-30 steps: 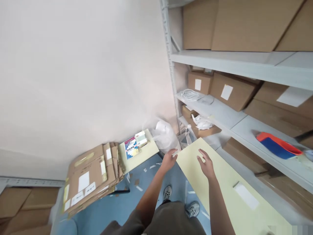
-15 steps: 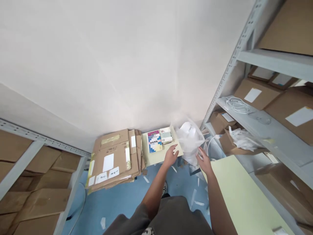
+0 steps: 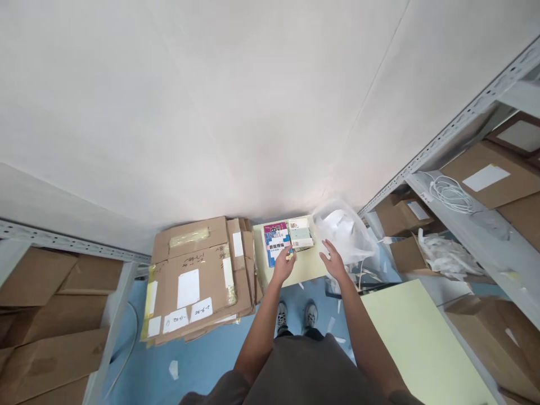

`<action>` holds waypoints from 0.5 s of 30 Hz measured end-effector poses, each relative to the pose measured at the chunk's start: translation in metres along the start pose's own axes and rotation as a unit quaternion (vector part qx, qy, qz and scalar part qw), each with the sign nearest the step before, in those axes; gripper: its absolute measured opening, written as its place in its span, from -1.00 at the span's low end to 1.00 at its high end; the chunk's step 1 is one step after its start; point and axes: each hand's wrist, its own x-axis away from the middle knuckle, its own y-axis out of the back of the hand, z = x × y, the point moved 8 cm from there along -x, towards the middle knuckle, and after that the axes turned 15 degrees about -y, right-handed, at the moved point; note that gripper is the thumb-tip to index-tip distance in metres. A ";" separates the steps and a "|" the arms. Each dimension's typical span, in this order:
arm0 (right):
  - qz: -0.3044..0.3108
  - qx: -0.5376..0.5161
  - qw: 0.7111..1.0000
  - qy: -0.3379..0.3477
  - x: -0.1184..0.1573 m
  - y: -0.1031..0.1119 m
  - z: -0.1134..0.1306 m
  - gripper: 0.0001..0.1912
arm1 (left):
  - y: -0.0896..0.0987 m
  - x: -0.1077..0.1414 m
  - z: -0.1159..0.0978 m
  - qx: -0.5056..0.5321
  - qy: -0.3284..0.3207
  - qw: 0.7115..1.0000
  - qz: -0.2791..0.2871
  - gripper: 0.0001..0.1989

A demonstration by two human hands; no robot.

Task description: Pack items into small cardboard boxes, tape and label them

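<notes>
A book with a magenta, white and blue cover [image 3: 275,239] lies on a pale yellow board [image 3: 304,269] against the wall. Beside it on the right is a smaller pale, greenish-white book or packet [image 3: 300,233]. My left hand [image 3: 284,266] is at the lower right corner of the coloured book, fingers apart; whether it touches the cover I cannot tell. Over the right part of the board is my right hand [image 3: 333,260], its fingers spread and nothing in them. Just beyond it sits a translucent plastic bag [image 3: 350,230] with white material inside.
Flattened cardboard boxes [image 3: 189,281] are stacked left of the board. Metal shelves with cartons [image 3: 63,304] stand left; another rack [image 3: 476,236] on the right holds boxes and a coiled white cable [image 3: 450,193]. A yellow tabletop [image 3: 422,337] is at lower right. Paper scraps lie on the blue floor [image 3: 152,360].
My view has shifted to the right. My left hand has moved left to the coloured book's corner. My right hand has come away from the plastic bag, toward the board.
</notes>
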 end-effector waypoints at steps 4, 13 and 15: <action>0.030 0.028 0.999 0.005 -0.026 -0.028 0.002 -0.37 | 0.000 0.005 0.029 0.005 0.040 0.999 -0.009 -0.49; 0.131 0.067 0.989 -0.009 -0.072 -0.099 0.001 -0.36 | 0.020 -0.013 0.089 -0.040 0.136 0.988 -0.052 -0.43; 0.165 0.085 0.983 -0.013 -0.077 -0.124 0.000 -0.36 | 0.027 -0.020 0.107 -0.059 0.167 0.982 -0.071 -0.43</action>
